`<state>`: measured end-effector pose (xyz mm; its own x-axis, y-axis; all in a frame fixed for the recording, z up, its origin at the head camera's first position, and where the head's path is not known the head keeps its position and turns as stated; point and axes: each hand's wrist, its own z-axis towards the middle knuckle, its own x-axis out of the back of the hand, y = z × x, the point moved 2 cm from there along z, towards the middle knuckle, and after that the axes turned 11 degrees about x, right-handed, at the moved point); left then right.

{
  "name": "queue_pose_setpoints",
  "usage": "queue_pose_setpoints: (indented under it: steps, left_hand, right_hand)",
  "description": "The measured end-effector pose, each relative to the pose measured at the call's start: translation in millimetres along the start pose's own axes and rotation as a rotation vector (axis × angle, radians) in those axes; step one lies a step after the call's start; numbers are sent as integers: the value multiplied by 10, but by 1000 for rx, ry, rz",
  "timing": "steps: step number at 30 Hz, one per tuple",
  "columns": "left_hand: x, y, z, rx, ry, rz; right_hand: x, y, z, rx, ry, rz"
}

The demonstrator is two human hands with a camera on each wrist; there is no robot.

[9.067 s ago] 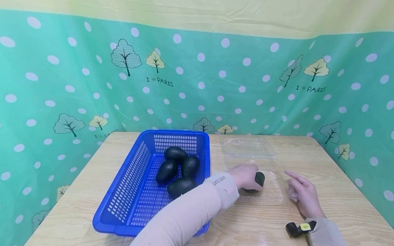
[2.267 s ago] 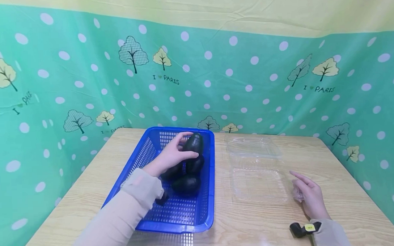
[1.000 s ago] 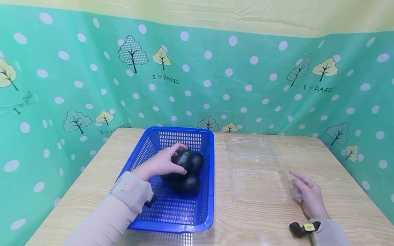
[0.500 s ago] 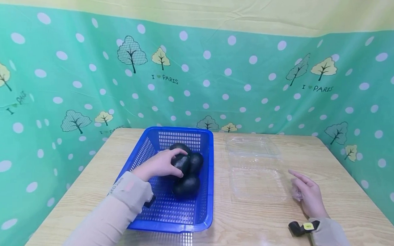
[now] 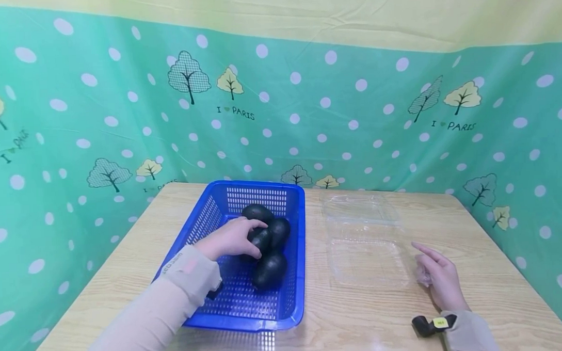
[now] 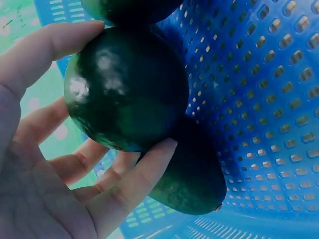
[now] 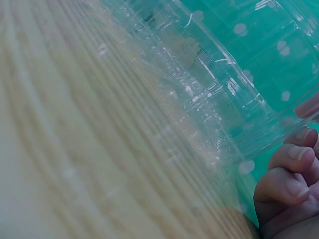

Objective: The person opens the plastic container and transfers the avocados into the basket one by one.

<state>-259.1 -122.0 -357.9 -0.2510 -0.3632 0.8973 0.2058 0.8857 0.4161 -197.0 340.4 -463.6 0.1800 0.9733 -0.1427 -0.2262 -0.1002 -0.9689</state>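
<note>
Inside the blue perforated basket (image 5: 298, 299), my left hand (image 5: 233, 238) grips a dark green avocado (image 5: 261, 239) with thumb and fingers around its sides. The left wrist view shows the held avocado (image 6: 124, 89) up close, glossy and round. Other avocados lie against it: one behind (image 5: 257, 212), one to the right (image 5: 280, 231), one in front (image 5: 269, 270). My right hand (image 5: 440, 281) rests on the table beside the clear plastic clamshell box (image 5: 370, 265), index finger extended. In the right wrist view its other fingers (image 7: 286, 186) are loosely curled near the box wall.
The clamshell's raised lid half (image 5: 358, 209) lies toward the back of the wooden table (image 5: 351, 323). A green dotted curtain (image 5: 306, 107) hangs behind and on both sides. A small black camera (image 5: 423, 325) sits at my right wrist.
My left hand carried an avocado from the clamshell box to the basket, then lowered it from the far end toward the middle. The front avocado has turned slightly. My right hand stays put.
</note>
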Motion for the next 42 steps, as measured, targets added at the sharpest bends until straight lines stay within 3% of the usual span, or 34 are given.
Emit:
queue_pose_setpoints:
  steps: [12,21,25,32,42]
  left_hand:
    - [-78,37,12,11,-49,73]
    - [-92,80,-3,15,-48,108]
    - [-85,96,-10,20,-45,114]
    - [-71,81,-4,44,-34,102]
    - [42,97,9,43,-44,81]
  right_hand:
    - [17,-12,-1,5,-14,23]
    - [69,-34,-2,-9,-9,72]
    - [143,-84,2,-6,49,70]
    - [251,-267,7,15,215,139]
    - [207,-737,74,136,210,96]
